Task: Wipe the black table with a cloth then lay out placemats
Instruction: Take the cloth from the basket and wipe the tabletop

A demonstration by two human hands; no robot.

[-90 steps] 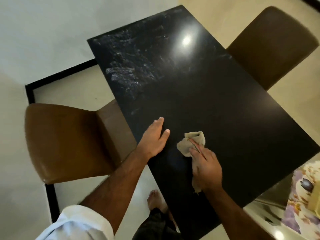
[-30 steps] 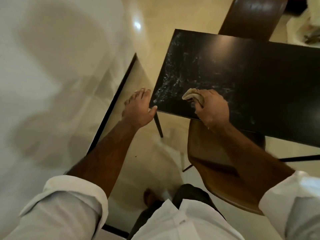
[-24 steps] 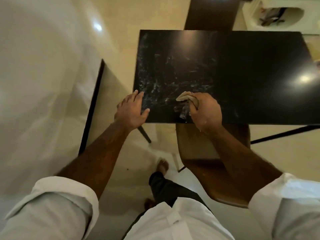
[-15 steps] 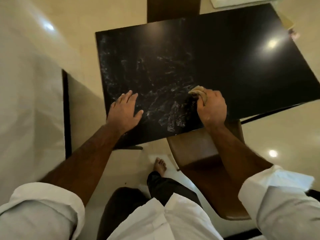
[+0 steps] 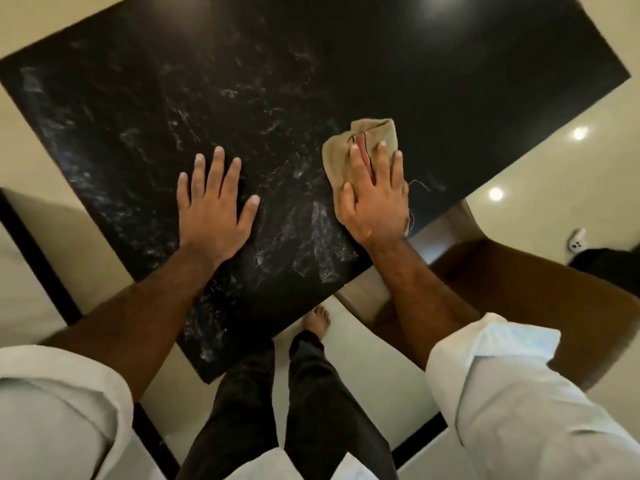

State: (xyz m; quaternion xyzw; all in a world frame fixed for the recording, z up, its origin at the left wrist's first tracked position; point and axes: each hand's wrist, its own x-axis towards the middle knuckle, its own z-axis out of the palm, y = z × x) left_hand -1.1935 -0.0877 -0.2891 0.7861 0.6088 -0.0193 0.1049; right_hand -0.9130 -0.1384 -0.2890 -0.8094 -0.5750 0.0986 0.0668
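Tan cloth [image 5: 367,140] mid-wipe under the flat-fingered right hand [image 5: 375,199], left hand [image 5: 211,209] splayed open on the streaked black table [image 5: 450,81] (placemats unseen).

A glossy black rectangular tabletop [image 5: 450,81] lies slanted across the view, one corner pointing nearest. Whitish smeared streaks cover its near and left parts; the far right part is dark and shiny. A crumpled beige cloth [image 5: 374,133] showing a red fold lies bunched on the tabletop near its right-hand edge, with loose threads trailing toward that edge.
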